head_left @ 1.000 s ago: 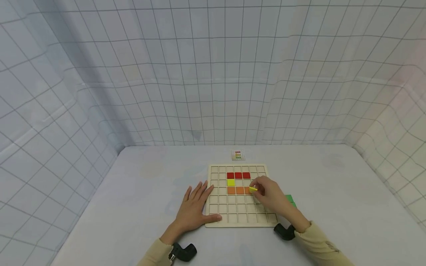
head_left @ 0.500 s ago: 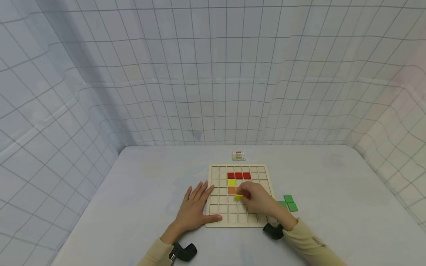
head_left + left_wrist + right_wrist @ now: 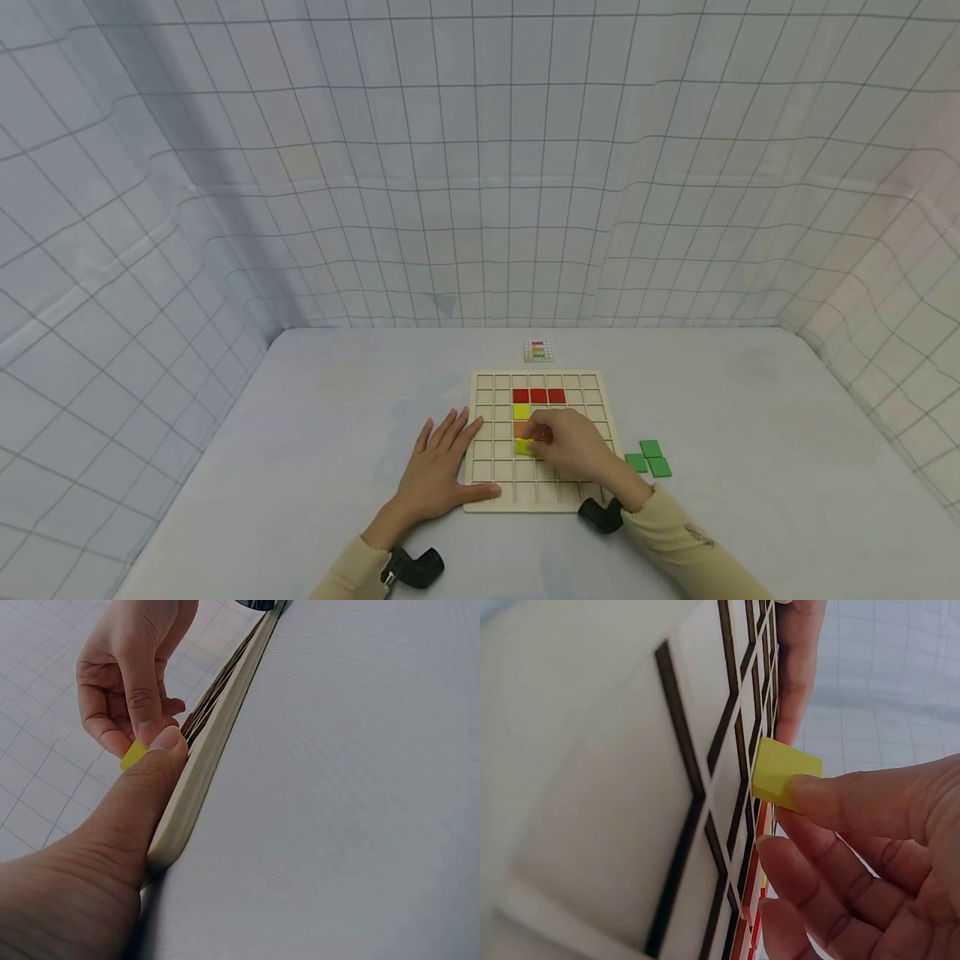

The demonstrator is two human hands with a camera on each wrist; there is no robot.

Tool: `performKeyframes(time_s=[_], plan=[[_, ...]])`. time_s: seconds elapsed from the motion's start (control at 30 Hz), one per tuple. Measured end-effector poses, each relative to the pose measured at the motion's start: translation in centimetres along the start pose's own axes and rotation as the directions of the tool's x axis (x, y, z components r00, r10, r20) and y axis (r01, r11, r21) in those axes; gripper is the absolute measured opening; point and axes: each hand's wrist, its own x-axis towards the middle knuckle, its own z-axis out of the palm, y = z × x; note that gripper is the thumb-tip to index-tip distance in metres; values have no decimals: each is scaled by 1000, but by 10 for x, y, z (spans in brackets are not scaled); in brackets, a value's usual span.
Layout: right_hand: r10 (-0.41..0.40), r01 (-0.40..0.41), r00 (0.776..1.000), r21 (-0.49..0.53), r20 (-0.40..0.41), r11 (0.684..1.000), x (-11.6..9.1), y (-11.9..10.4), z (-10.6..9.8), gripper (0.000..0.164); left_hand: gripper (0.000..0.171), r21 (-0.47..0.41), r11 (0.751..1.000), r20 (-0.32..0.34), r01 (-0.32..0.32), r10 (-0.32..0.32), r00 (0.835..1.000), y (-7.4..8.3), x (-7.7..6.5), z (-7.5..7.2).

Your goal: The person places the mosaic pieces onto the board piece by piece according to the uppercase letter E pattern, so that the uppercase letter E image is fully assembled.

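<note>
My right hand [image 3: 573,446] pinches a yellow square tile [image 3: 784,772] between thumb and fingers. In the right wrist view the tile stands tilted, one edge right at the board's grid. It overlaps the cell just below an orange tile [image 3: 521,429] in the head view. The pale wooden grid board [image 3: 547,493] also bears a row of red tiles [image 3: 538,396] and another yellow tile [image 3: 521,412] under the leftmost red one. My right hand hides part of the orange row. My left hand [image 3: 435,479] lies spread at the board's left edge, its thumb resting on the lower left corner.
Several loose green tiles [image 3: 650,449] lie on the white table [image 3: 750,400] to the right of the board. A small pattern card [image 3: 538,350] with coloured squares lies behind the board. Grid-lined white curtains [image 3: 480,208] surround the table at the back and sides.
My right hand has moved left and slightly toward me across the board, carrying the yellow tile from the orange row's right end to below its left end. The left hand stays put.
</note>
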Motion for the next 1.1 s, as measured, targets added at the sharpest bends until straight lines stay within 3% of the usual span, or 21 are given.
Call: performKeyframes(time_s=[0.67,1.1], plan=[[97,-96,995,-48,35,994,0,-5,0,8,100,5,1000,13,12,-12,1000,-1,1,1],[49,-45,998,-65,48,997,-9,-4,3,8,101,0,1000,31,25,-25,999,0,0,0]])
